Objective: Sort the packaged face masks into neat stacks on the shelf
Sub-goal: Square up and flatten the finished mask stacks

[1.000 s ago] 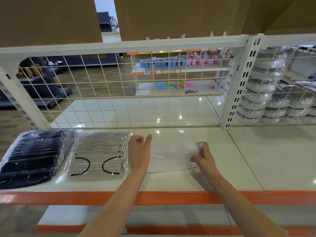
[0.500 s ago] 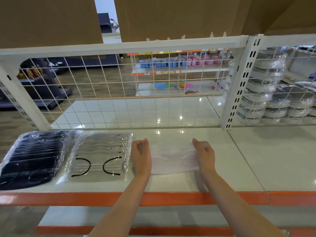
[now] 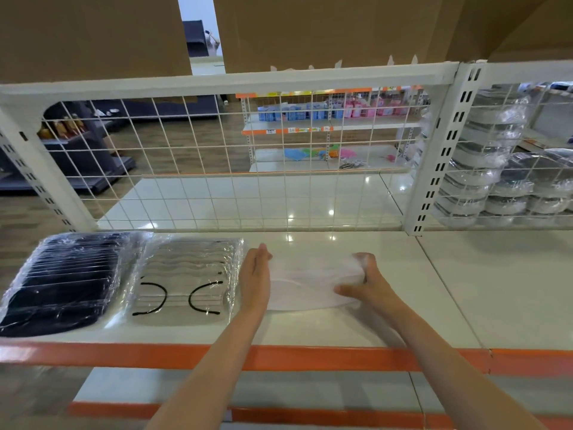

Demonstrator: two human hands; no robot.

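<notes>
From the head view, a white mask pack point(image 3: 310, 283) lies flat on the shelf point(image 3: 434, 293), its long axis running nine to three o'clock, bracketed by both hands. The left hand point(image 3: 255, 279) stands on edge with straight fingers pressed against the pack's nine o'clock end; the right hand point(image 3: 367, 282) pinches the three o'clock end, fingers point(image 3: 361, 260) curled over the far corner and thumb on the near edge. Both hands are equally near, so any squaring nudge would likely come from the two together. At nine o'clock of the left hand sits a clear-wrapped pale mask stack point(image 3: 186, 277), then a black mask stack point(image 3: 65, 283) just beside it. White on white, the pack's outline and thickness are hard to make out; the black stack's edge is cut off by the frame.
</notes>
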